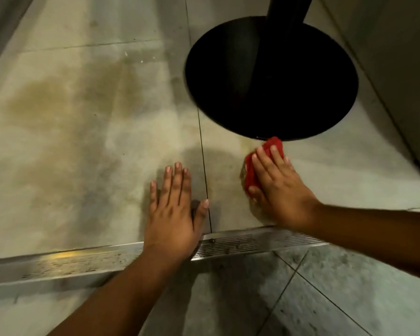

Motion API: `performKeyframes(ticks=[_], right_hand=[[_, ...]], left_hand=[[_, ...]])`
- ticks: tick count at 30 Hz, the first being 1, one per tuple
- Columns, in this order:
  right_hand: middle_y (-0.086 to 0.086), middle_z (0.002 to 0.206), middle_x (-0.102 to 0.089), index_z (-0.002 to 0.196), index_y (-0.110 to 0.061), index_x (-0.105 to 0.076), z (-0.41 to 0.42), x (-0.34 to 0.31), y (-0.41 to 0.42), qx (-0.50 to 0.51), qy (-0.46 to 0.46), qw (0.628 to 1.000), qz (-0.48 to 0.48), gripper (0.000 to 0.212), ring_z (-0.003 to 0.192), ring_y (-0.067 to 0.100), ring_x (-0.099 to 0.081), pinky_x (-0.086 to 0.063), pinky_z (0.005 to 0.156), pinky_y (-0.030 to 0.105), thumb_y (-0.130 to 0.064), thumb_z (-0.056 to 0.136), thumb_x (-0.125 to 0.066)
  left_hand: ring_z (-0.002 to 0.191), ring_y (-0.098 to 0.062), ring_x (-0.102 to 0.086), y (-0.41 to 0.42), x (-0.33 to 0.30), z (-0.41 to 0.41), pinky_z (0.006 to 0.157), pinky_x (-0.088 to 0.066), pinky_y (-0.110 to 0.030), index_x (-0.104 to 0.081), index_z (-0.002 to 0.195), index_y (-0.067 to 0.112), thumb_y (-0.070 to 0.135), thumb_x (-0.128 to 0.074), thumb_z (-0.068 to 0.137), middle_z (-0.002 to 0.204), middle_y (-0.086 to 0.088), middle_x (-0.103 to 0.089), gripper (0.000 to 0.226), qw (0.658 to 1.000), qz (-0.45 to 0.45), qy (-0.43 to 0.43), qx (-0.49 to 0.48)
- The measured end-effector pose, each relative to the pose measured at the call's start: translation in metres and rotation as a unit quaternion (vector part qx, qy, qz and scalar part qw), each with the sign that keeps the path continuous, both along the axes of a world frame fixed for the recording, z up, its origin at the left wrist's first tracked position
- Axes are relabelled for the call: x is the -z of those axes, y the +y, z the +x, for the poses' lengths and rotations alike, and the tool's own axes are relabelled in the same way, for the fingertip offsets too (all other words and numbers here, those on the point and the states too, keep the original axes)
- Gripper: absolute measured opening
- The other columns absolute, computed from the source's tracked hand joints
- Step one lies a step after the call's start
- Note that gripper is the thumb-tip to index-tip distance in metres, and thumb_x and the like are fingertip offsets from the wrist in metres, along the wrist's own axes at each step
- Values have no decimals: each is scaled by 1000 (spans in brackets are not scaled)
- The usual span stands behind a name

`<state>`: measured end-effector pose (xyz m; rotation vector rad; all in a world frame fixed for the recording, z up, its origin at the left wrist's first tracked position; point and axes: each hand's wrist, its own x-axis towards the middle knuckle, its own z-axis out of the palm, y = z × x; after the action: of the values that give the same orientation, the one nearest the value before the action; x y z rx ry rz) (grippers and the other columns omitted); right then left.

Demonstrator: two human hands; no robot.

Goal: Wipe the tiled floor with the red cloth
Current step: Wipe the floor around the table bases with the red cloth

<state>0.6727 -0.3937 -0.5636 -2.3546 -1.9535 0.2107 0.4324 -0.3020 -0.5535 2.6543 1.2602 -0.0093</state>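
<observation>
Fingers (273, 163) of the right hand (279, 187) lie spread and flat over the crumpled red cloth (274, 144), pressing it onto the pale grey tiled floor (83, 141); they are not curled round it, so the cloth is pinned rather than gripped. Most of the cloth is hidden under the palm, with only its far tip and left edge showing. That tip touches or nearly touches the rim of the round black pedestal base (272, 78), whose post is cut off at the top edge. The left hand (174, 214) rests flat and released on the floor, holding nothing, its thumb beside a dark tile joint. A ribbed metal threshold strip (252, 241) runs under both wrists. A yellowish stain (41, 98) spreads over the left tiles, its edges blurred.
</observation>
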Motion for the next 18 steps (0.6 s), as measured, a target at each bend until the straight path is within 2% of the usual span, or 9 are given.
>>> performKeyframes(ticks=[2,4,6,10,14,16,18], right_hand=[[11,163,-14,156,-9,-18,-19,2,-34,-50,-14,999,6,68,152,31,-2,-8,123,46,-51,104,-18],[9,163,-14,157,-11,-17,-18,4,-42,-80,-13,997,0,66,152,28,-1,-2,122,41,-52,104,-16],[9,163,-12,157,-10,-17,-8,2,-18,-90,-12,996,-13,67,152,29,1,3,122,38,-52,104,-16],[9,165,-2,157,-11,-7,8,1,39,-49,-11,998,-27,75,151,27,12,11,119,34,-57,98,-10],[11,164,-5,157,-9,-11,-14,-2,-2,-52,4,999,-13,71,151,31,5,-4,122,47,-52,101,-17],[9,164,-6,157,-11,-12,-30,-4,-35,-94,9,995,-19,68,152,29,4,-5,121,46,-53,104,-18],[7,164,-6,157,-12,-11,-20,-1,-30,-103,7,994,-31,68,152,28,5,-5,122,44,-54,103,-16]], left_hand=[[146,-16,25,-1,1,1,119,4,-47,16,153,17,60,-1,97,159,-2,25,72,1000,-5,-9,0],[146,-16,24,0,2,1,119,6,-47,13,153,17,59,-2,97,160,-2,23,72,1000,-7,-18,0],[146,-15,23,-1,2,0,119,6,-47,11,153,17,60,-2,97,160,-2,21,72,1000,-9,-19,-5],[146,-14,24,0,3,2,120,6,-47,11,153,18,60,-2,95,161,-1,20,73,1000,-11,-17,-3],[145,-14,25,1,2,3,120,7,-47,12,153,18,61,-2,95,160,-1,22,74,1000,-18,-10,-2],[144,-13,28,1,1,1,119,9,-45,15,153,18,62,-1,95,159,0,25,74,1000,-20,-10,-4],[143,-12,30,0,2,3,119,12,-44,17,152,19,62,-1,95,158,1,27,73,1000,-21,-9,-1]])
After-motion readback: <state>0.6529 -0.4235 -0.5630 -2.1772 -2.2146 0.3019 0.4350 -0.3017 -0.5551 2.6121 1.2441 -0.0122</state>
